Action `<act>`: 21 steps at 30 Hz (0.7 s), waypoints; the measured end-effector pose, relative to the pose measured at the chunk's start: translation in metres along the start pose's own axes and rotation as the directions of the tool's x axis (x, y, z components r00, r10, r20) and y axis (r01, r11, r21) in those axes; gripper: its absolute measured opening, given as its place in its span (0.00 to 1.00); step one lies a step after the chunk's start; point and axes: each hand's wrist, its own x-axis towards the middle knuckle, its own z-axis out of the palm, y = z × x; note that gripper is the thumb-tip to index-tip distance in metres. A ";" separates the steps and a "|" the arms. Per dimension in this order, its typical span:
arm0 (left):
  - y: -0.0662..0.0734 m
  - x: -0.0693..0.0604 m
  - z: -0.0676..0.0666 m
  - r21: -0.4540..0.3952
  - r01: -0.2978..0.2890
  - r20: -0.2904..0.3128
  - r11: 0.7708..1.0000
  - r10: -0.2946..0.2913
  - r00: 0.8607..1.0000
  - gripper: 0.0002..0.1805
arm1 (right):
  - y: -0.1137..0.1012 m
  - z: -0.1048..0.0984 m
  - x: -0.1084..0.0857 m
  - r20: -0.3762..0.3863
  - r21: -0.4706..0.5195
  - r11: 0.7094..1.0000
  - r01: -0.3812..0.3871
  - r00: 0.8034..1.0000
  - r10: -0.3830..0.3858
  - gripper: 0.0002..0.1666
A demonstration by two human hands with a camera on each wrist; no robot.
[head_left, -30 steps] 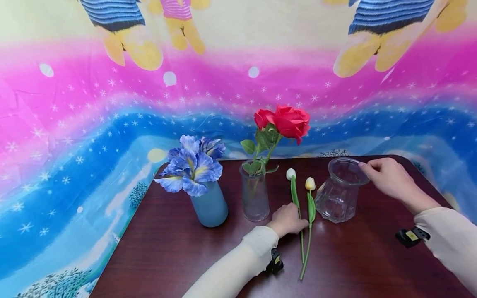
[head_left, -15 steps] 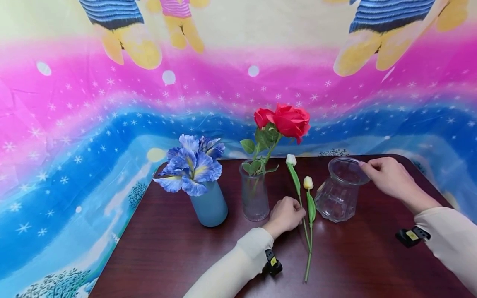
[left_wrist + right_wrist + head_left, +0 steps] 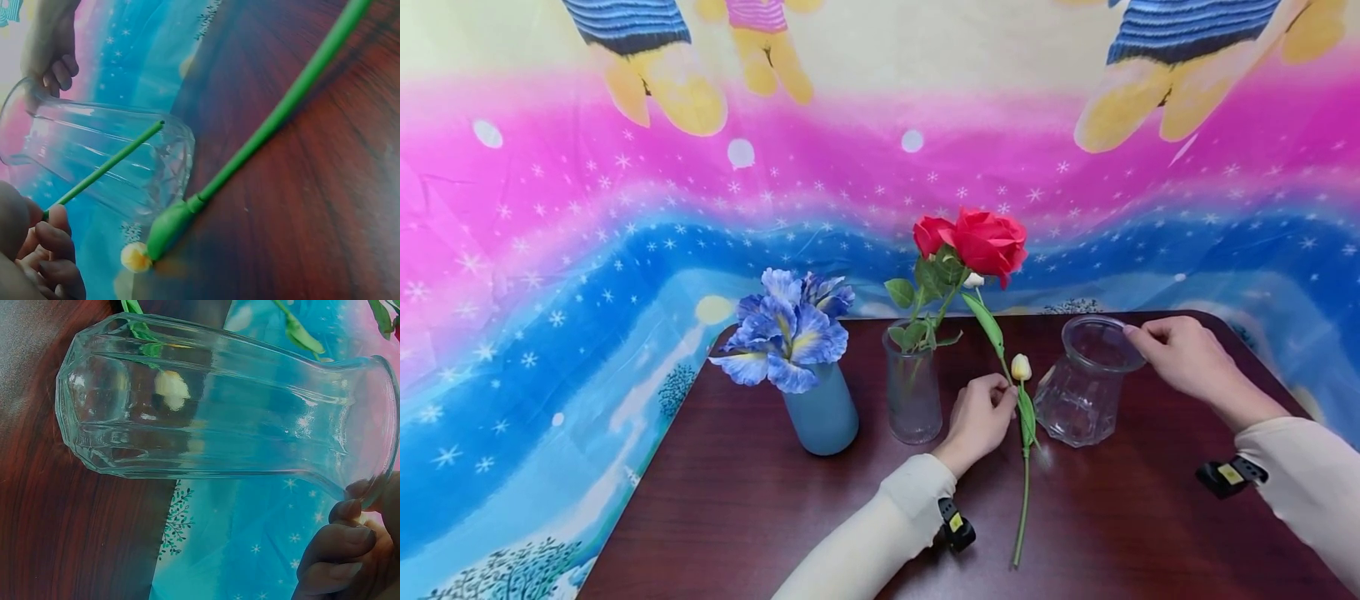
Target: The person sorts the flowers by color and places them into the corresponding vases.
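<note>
My left hand [image 3: 982, 418] pinches the stem of a white tulip [image 3: 985, 323] and holds it raised and tilted, its bloom partly behind the red roses. In the left wrist view the stem's lower end [image 3: 119, 157] points past the fingers, with the glass vase behind it. A yellowish-white tulip [image 3: 1021, 368] lies on the table beside this hand. On the right stands a clear faceted glass vase [image 3: 1078, 407] with a flared rim. My right hand [image 3: 1186, 360] grips that rim between thumb and fingers; the right wrist view shows no stem inside the vase.
A clear cylindrical vase [image 3: 914, 408] with red roses [image 3: 988, 242] stands just left of my left hand. Further left is a blue vase [image 3: 822, 412] with blue irises [image 3: 790, 337]. The dark wooden table [image 3: 737, 517] ends at a printed cloth backdrop [image 3: 850, 183].
My left hand has taken the white tulip and lifted it off the table, away from the other tulip. My right hand stays at the vase rim.
</note>
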 end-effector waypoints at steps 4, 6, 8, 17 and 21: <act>0.008 0.003 -0.002 -0.052 -0.030 0.005 0.998 0.031 1.000 0.10 | 0.000 0.000 0.000 -0.001 0.002 1.000 0.003 1.000 -0.003 0.32; 0.013 0.004 -0.003 -0.073 -0.044 0.010 0.996 0.045 0.999 0.10 | 0.000 0.000 0.000 -0.002 0.002 1.000 0.004 1.000 -0.004 0.32; 0.017 0.005 -0.005 -0.090 -0.059 0.009 0.994 0.060 0.998 0.11 | 0.000 -0.001 0.000 -0.001 0.002 1.000 0.005 1.000 -0.005 0.32; 0.033 0.010 -0.010 -0.232 -0.108 -0.048 0.967 0.100 0.994 0.11 | -0.001 -0.001 -0.001 0.003 0.004 1.000 0.003 1.000 -0.003 0.32; 0.039 0.012 -0.010 -0.268 -0.139 -0.083 0.953 0.121 0.989 0.10 | 0.000 -0.001 0.000 0.004 0.004 1.000 0.003 1.000 -0.003 0.32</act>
